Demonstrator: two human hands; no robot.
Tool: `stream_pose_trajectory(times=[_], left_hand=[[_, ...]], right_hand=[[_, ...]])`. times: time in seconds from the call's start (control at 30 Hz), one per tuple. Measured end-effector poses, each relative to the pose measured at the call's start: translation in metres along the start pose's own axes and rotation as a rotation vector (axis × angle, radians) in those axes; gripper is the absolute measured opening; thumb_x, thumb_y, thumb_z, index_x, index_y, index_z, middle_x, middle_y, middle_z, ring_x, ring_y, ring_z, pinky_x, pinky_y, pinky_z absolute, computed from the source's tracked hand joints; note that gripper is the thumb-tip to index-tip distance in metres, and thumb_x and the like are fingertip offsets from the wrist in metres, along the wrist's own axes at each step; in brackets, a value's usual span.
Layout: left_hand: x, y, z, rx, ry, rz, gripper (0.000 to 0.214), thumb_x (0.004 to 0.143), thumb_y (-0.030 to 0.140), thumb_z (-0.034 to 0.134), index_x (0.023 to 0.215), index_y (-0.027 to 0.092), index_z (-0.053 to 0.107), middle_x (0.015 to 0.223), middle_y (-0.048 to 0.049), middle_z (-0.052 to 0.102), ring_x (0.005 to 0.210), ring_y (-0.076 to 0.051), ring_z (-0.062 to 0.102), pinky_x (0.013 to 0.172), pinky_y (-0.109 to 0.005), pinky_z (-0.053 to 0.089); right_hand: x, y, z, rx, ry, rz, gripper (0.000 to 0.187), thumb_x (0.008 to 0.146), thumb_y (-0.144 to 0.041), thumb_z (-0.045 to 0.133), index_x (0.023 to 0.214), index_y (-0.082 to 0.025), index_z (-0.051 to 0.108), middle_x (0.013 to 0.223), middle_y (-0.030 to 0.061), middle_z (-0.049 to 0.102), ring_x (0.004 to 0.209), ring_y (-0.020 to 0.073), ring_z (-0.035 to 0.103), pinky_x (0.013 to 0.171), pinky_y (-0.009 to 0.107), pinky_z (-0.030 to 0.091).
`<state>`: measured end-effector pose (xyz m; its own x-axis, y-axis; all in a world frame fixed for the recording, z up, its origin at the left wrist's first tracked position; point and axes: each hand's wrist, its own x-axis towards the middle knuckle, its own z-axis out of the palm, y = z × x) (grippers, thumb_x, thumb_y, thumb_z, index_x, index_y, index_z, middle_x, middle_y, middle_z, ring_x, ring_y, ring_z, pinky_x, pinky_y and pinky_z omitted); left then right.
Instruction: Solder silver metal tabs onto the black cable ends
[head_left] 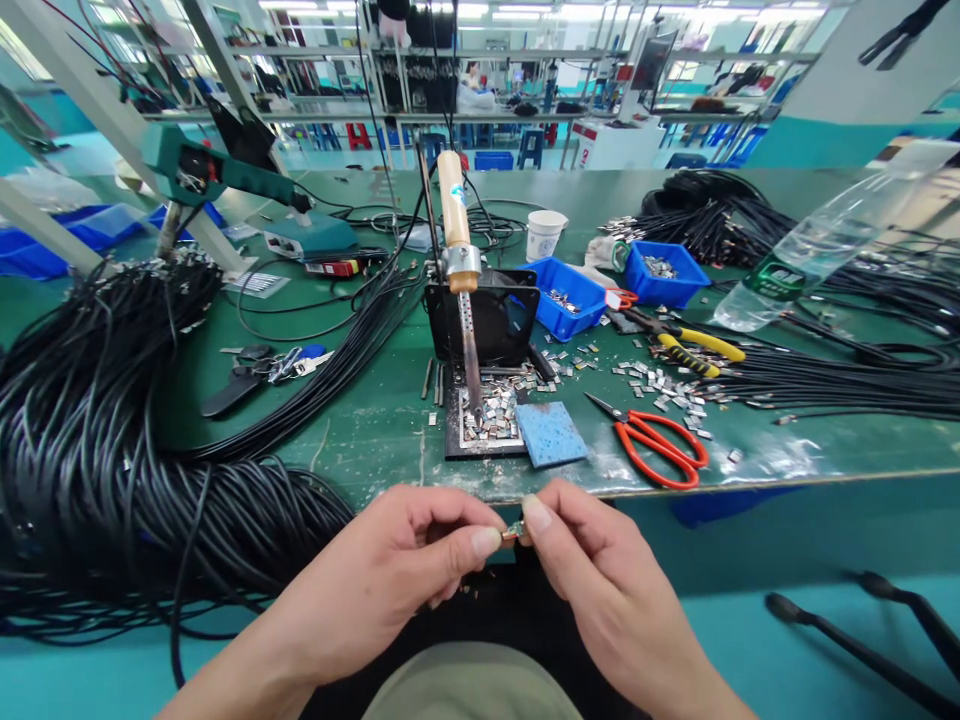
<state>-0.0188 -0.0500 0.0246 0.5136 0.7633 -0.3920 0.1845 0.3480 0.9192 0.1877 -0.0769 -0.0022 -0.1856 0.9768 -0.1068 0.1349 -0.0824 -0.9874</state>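
Note:
Just beyond the bench's front edge, my two hands meet, fingertips nearly touching. My left hand (442, 550) pinches a small copper-coloured tip between thumb and forefinger, which looks like a cable end; the fingers hide most of it. Thumb and forefinger of my right hand (577, 545) are closed on a small metal connector (515, 529) with some green, like a circuit board. Behind the hands, a soldering iron (455, 220) is clamped upright with its tip down over a tray (453, 448) of small metal connector pieces. A blue sponge (551, 434) lies beside the tray.
Red-handled scissors (660, 445) lie right of the sponge, near yellow-handled pliers (701, 350). Blue bins (568, 300) hold small parts, with loose pieces scattered around. Thick black cable bundles (150, 470) hang over the left edge. A tilted plastic bottle (832, 235) stands at right.

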Motion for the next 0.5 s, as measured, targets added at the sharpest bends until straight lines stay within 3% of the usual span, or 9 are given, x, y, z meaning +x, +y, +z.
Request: stream_pose_trajectory(times=[0.1,0.27,0.5], left_hand=[[0.0017,0.0044,0.0011,0.018,0.031,0.025,0.02,0.098,0.038,0.069,0.101,0.02,0.077,0.084,0.0028,0.064,0.073,-0.013,0.049,0.068,-0.023,0.041],[0.0048,0.0087,0.0031,0.108,0.047,0.047,0.02,0.099,0.038,0.066,0.096,0.021,0.075,0.085,0.0026,0.065,0.081,-0.016,0.052,0.074,-0.026,0.043],[0.0083,0.0113,0.0069,0.17,0.086,0.005,0.02,0.098,0.036,0.063,0.088,0.02,0.072,0.077,0.0038,0.06,0.073,-0.015,0.048,0.067,-0.026,0.039]], right_hand=[[0.0001,-0.0017,0.0007,-0.084,0.028,-0.036,0.042,0.107,-0.047,0.049,0.073,-0.022,0.046,0.067,-0.0062,0.036,0.062,0.0132,0.031,0.056,0.028,0.029],[0.0,-0.0001,0.0014,-0.138,0.017,-0.049,0.039,0.107,-0.046,0.048,0.076,-0.023,0.048,0.068,-0.0058,0.038,0.063,0.0138,0.033,0.056,0.028,0.031],[-0.0003,0.0017,0.001,-0.13,0.005,-0.04,0.039,0.108,-0.046,0.048,0.076,-0.023,0.048,0.068,-0.0062,0.036,0.063,0.0139,0.032,0.056,0.028,0.029]])
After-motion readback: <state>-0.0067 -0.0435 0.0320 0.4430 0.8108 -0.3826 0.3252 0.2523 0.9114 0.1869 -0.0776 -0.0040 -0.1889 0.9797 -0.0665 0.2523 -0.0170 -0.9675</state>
